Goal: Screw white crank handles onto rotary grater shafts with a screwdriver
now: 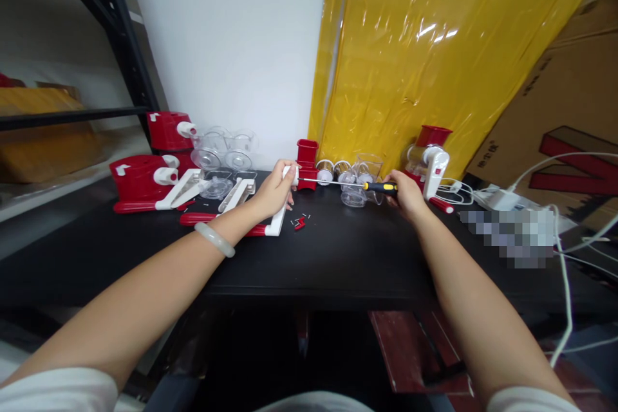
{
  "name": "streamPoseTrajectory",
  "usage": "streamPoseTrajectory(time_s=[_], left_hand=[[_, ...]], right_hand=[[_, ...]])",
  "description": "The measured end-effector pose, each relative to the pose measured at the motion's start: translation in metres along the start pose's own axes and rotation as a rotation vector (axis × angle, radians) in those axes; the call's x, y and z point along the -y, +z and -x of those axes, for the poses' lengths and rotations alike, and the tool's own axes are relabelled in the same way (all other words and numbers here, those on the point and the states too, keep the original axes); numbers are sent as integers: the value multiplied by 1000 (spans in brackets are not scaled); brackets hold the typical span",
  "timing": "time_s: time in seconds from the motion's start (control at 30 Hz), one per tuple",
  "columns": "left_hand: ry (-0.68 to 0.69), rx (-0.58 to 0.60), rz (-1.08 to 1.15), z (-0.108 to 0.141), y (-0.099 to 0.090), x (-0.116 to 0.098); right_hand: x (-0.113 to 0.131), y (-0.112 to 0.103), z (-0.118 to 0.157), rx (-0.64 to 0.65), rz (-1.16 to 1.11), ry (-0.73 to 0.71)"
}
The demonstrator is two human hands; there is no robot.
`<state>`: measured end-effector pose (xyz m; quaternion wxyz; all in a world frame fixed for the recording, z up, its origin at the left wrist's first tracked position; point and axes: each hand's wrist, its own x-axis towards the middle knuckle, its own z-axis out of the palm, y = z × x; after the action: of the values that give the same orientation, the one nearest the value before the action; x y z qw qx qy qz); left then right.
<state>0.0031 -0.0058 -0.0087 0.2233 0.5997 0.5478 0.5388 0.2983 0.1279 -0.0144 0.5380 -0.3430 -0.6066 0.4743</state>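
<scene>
My left hand [276, 190] is closed around the upper end of a white crank handle [276, 221], whose red grip [258, 230] points left, low over the black table. In my right hand [407, 195] is a screwdriver [381, 187] with a black and yellow handle. Its long shaft runs level to the left, and the tip meets the white end of the crank in my left fingers; the exact contact is too small to make out. Small red pieces [300, 224] and several tiny screws lie on the table just right of the crank.
Behind my hands stand a red grater body [306, 164], metal grating drums [325, 171] and clear plastic parts [356, 195]. Red housings [138, 181], clear cups [238, 153] and another crank [236, 196] sit left. An assembled rotary grater [429, 161] and white cables [562, 277] are right.
</scene>
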Motion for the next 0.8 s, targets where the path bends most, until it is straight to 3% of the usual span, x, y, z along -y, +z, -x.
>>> streamPoseTrajectory(time_s=[0.1,0.57,0.7,0.8], left_hand=[[14,-3,7,0,0,0],[10,-10,9,0,1,2],[10,-18,19,-1,1,2],[6,-14,21,-1,0,1]], right_hand=[[0,3,0,-29,-69,-39],[9,-3,6,162,-448,-73],[5,-1,2,114,-378,-71],[-1,-1,-2,30,-149,-24]])
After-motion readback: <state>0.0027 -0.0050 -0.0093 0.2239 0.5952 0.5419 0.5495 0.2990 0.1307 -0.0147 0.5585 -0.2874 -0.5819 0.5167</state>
